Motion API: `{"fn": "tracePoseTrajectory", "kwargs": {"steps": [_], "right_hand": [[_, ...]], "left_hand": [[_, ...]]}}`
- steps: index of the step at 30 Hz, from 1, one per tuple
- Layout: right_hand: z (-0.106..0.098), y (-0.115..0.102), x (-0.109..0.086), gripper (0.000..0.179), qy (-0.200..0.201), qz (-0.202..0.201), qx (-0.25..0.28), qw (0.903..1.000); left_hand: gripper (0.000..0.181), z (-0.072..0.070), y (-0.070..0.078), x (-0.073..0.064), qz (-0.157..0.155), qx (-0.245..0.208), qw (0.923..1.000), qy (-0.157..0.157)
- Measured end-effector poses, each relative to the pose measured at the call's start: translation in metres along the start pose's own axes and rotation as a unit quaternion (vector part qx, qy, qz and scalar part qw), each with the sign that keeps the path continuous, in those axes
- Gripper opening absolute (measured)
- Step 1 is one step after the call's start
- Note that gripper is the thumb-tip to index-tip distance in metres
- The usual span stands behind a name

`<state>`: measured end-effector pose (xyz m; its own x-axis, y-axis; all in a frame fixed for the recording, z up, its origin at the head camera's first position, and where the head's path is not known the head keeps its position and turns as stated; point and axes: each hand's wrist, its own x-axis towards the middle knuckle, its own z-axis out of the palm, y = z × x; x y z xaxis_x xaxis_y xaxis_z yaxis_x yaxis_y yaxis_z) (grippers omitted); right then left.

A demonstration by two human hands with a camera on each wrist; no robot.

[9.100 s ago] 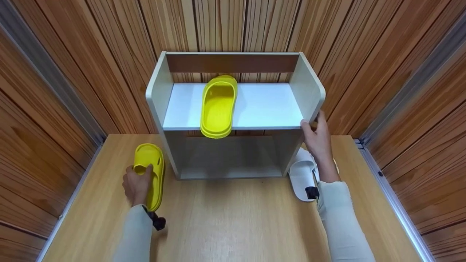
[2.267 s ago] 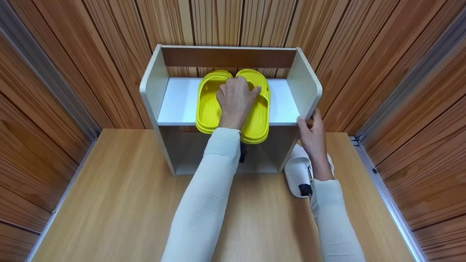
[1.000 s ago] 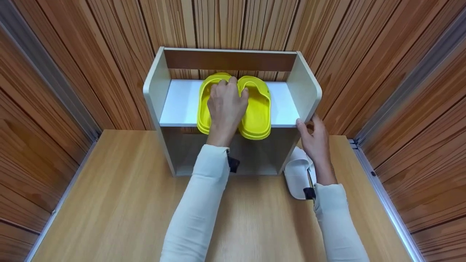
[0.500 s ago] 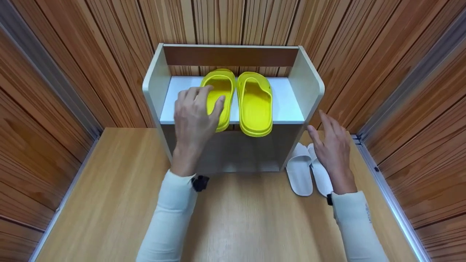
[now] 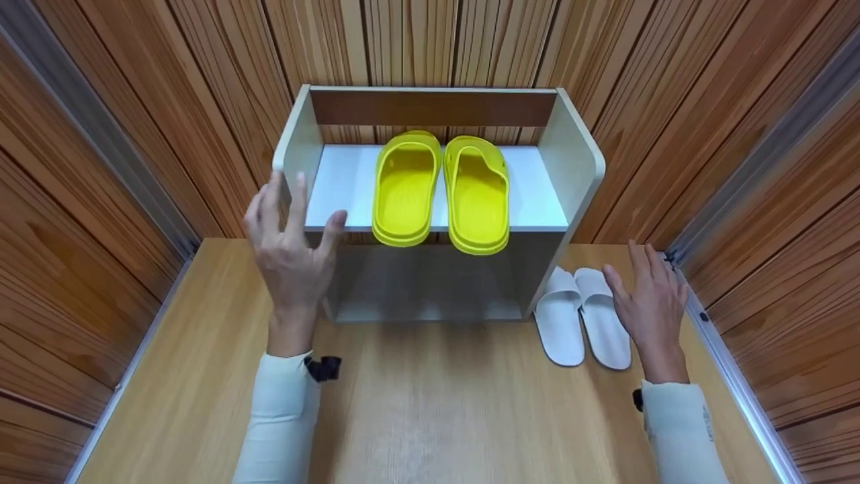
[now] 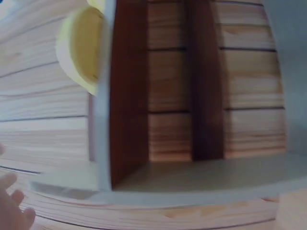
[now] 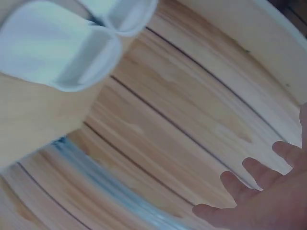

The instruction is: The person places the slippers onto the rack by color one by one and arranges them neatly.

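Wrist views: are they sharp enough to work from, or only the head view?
Head view: sharp and evenly lit, yellow slippers crisp on the shelf, lower bay shadowed. Left wrist view: motion-blurred, the shelf's edges smeared, a slipper just a yellow blob. Right wrist view: soft and tilted, white slippers washed out, right hand blurred.

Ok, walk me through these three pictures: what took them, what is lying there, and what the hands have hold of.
There is no machine here: a person wears three cameras. The wide picture comes from the head and looks down at both hands. The two blurry ones come from the wrists. A small shelf unit stands on a wooden surface. Two yellow slippers lie side by side on its shelf, heels over the front edge. Two white slippers lie on the wood to the right of it. The left hand is raised near the unit's left side; the right hand hovers beside the white pair. Both have spread fingers and no grip on anything.
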<state>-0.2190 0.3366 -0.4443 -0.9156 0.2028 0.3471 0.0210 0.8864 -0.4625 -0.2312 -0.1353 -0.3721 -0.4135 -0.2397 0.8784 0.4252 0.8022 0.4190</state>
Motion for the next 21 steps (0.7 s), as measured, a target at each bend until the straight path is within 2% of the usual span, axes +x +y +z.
{"fn": "tracePoseTrajectory", "kwargs": {"steps": [3,6,8,10,12,15,17,21], "right_hand": [[0.006,0.014,-0.006,0.076,-0.027,0.035,-0.004,0.999],[0.015,0.028,-0.012,0.083,-0.063,0.076,-0.004,0.9951],[0.02,0.036,-0.017,0.087,-0.09,0.102,-0.003,0.9907],[0.025,0.044,-0.021,0.091,-0.115,0.124,-0.001,0.9856],[0.029,0.05,-0.025,0.096,-0.139,0.145,0.005,0.9796],[0.032,0.06,-0.029,0.101,-0.168,0.175,0.018,0.97],[0.032,0.065,-0.031,0.103,-0.182,0.2,0.032,0.9623],[0.033,0.075,-0.035,0.106,-0.202,0.251,0.067,0.9442]], "left_hand": [[0.077,0.002,-0.011,-0.005,-0.034,0.034,0.9988,-0.008],[0.089,0.004,-0.021,-0.01,-0.085,0.053,0.994,-0.043],[0.097,0.007,-0.026,-0.014,-0.132,0.05,0.9871,-0.076],[0.104,0.01,-0.031,-0.017,-0.185,0.038,0.9756,-0.113],[0.109,0.013,-0.035,-0.018,-0.239,0.023,0.9592,-0.149],[0.114,0.015,-0.041,-0.018,-0.302,-0.002,0.9345,-0.188],[0.116,0.016,-0.044,-0.016,-0.335,-0.021,0.9191,-0.206],[0.116,0.016,-0.046,-0.008,-0.373,-0.072,0.8966,-0.228]]}}
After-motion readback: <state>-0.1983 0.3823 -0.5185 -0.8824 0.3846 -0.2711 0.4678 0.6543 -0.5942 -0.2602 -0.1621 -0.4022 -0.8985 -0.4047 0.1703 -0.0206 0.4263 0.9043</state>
